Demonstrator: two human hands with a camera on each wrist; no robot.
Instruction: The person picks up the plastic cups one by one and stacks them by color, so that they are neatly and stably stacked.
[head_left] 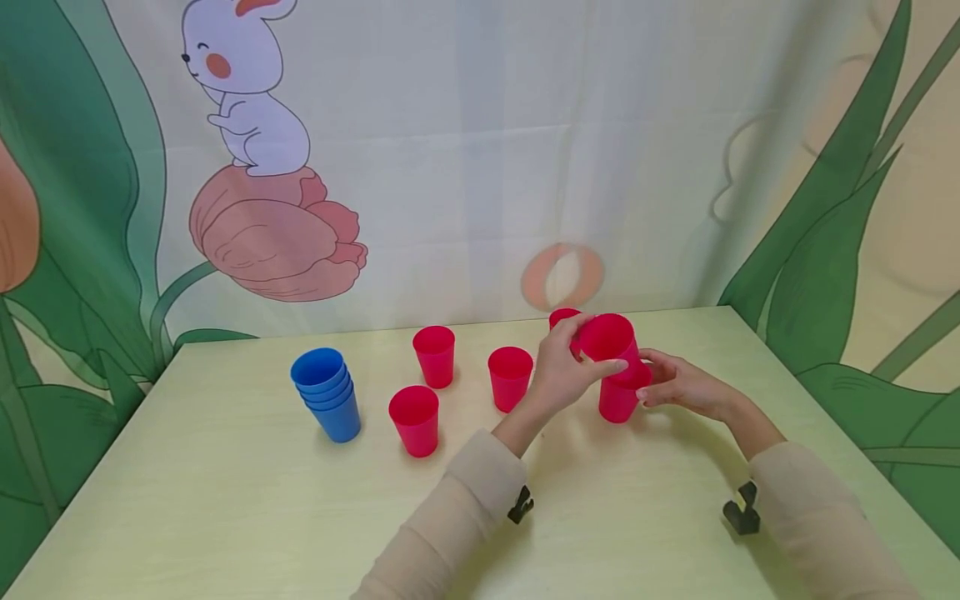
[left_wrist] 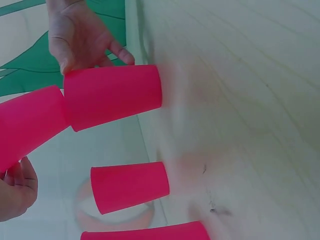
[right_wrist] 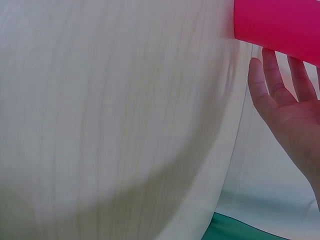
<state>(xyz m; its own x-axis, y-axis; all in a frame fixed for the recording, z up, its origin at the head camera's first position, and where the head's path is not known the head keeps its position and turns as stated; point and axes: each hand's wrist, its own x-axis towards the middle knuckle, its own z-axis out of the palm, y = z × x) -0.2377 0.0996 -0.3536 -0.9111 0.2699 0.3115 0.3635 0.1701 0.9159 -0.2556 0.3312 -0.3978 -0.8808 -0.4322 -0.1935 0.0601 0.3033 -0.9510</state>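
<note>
My left hand (head_left: 558,367) grips a red cup (head_left: 609,340) near its rim and holds it tilted, mouth up. The base of that cup meets the mouth of another red cup (head_left: 618,403), which stands upright on the table. Whether the base is inside the mouth, I cannot tell. Beside the standing cup is my right hand (head_left: 690,387), its fingers extended along the cup's side in the right wrist view, fingertips (right_wrist: 268,54) at the wall. In the left wrist view, the right thumb lies by that cup's rim.
Left of the hands, several single red cups stand upright, among them one in the middle (head_left: 511,382) and one nearer the front (head_left: 415,423). A stack of blue cups (head_left: 326,396) stands farther left. The printed curtain (head_left: 465,167) hangs behind the table.
</note>
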